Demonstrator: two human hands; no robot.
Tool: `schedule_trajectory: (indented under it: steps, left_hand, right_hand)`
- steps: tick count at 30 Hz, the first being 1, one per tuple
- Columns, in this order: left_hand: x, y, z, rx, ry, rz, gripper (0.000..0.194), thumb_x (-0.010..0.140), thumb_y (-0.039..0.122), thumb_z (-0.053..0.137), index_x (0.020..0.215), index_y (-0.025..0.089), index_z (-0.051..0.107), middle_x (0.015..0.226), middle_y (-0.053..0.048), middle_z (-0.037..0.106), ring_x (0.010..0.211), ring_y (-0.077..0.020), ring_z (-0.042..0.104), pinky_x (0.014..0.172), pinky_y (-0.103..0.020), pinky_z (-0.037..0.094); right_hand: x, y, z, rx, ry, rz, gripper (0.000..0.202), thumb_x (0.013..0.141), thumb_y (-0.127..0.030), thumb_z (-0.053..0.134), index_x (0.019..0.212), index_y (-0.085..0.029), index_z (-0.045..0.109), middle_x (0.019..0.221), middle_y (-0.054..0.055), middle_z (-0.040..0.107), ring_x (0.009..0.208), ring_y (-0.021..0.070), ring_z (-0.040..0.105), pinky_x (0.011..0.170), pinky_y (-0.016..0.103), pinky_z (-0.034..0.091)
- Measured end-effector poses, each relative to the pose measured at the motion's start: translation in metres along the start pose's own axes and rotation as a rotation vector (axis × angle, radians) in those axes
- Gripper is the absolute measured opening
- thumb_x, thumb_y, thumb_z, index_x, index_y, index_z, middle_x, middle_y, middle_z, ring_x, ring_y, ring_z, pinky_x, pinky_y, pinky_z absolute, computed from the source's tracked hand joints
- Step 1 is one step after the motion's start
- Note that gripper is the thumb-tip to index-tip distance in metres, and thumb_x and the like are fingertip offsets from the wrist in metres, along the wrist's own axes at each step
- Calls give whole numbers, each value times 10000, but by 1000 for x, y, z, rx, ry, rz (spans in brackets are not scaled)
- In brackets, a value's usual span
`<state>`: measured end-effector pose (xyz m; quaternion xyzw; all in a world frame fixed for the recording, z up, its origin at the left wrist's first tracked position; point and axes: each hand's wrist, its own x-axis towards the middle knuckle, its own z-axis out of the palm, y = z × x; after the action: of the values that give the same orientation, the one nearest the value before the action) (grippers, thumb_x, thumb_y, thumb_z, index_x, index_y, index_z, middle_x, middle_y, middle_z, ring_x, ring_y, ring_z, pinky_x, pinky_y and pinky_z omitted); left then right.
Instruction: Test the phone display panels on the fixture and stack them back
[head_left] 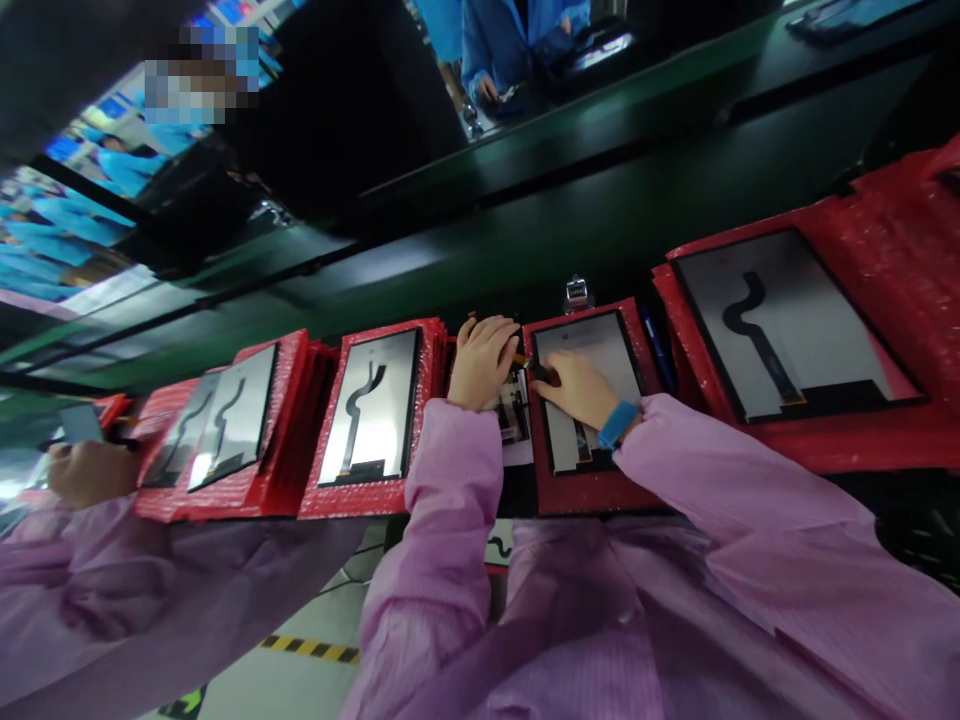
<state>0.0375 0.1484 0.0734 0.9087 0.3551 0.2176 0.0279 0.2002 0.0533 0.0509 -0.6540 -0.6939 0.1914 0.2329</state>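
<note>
R hand [579, 387], fingers part-curled, is over grey panel [589, 336] lying on red sheet [600, 494], L hand [484, 360] just beside w/ fingers bent nr panel's L edge, can't tell if either grips anything

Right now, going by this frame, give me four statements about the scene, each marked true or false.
1. The right hand is over a screen panel. True.
2. The blue wristband is on the left wrist. False: it is on the right wrist.
3. The far-right panel lies on red wrapping. True.
4. The left hand is gloved. False: it is bare.
</note>
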Motion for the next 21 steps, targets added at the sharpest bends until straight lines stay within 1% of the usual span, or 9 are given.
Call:
schedule_trajectory:
  steps: [2, 3, 5, 7, 10, 12, 15, 18, 21]
  left_hand:
    - [7, -7, 5, -20, -52, 31, 334, 1019, 300, 417, 1138, 198, 712, 1238, -80, 740, 1265, -240, 621, 1222, -521, 255]
    - [7, -9, 4, -36, -65, 45, 342, 1022, 305, 406, 1121, 198, 716, 1209, -76, 752, 1239, -235, 641, 1229, -527, 236]
    - [1, -11, 0, -69, -85, 61, 371, 1025, 320, 379, 1057, 190, 725, 1120, -74, 775, 1127, -222, 692, 1218, -521, 255]
    - [-5, -12, -6, -90, -119, 57, 401, 1019, 334, 357, 952, 181, 722, 1009, -66, 782, 1009, -212, 713, 1210, -521, 266]
    - [-10, -13, -12, -137, -227, 34, 416, 994, 354, 347, 802, 181, 673, 877, -49, 752, 909, -202, 691, 1206, -533, 265]
    - [-10, -13, -14, -225, -321, 44, 399, 967, 374, 361, 733, 189, 625, 799, -29, 712, 840, -184, 664, 1200, -520, 273]
    - [-8, -11, -15, -414, -416, 81, 388, 938, 407, 374, 646, 202, 528, 656, 16, 615, 679, -138, 579, 1151, -432, 344]
    - [-8, -7, -15, -500, -413, 90, 396, 930, 419, 382, 599, 212, 443, 572, 33, 516, 602, -130, 495, 1028, -369, 424]
    - [-8, -3, -14, -512, -400, 93, 403, 942, 422, 385, 602, 216, 446, 582, 18, 512, 611, -141, 489, 899, -342, 453]
  right_hand:
    - [-4, -4, -1, -29, 24, -42, 129, 967, -265, 575, 992, -161, 646, 1002, 97, 660, 918, 214, 587, 724, 324, 402]
    - [-6, -6, -2, -43, 30, -62, 129, 975, -230, 542, 1020, -164, 643, 1057, 112, 656, 980, 231, 581, 724, 330, 397]
    - [-10, -8, -3, -87, 44, -96, 191, 980, -152, 464, 1062, -166, 635, 1121, 133, 646, 1061, 260, 557, 728, 346, 390]
    - [-11, -9, -2, -143, 73, -117, 241, 969, -110, 419, 1076, -157, 630, 1122, 147, 645, 1080, 282, 539, 769, 368, 399]
    - [-9, -5, 3, -127, 122, -120, 213, 927, -106, 454, 1046, -142, 627, 1087, 152, 654, 1066, 297, 523, 877, 399, 410]
    - [-7, -1, 7, 2, 110, -115, 174, 884, -114, 496, 997, -150, 624, 1058, 138, 661, 1044, 286, 518, 918, 401, 407]
    - [-3, 3, 9, 236, 21, -151, 61, 833, -193, 571, 881, -177, 604, 940, 86, 653, 947, 244, 517, 920, 394, 395]
    - [0, 3, 7, 494, -89, -160, 127, 828, -312, 581, 785, -192, 580, 824, 41, 612, 841, 201, 507, 868, 371, 390]
    - [2, 2, 6, 663, -161, -115, 192, 847, -345, 524, 742, -196, 583, 781, 27, 610, 803, 181, 529, 806, 337, 406]
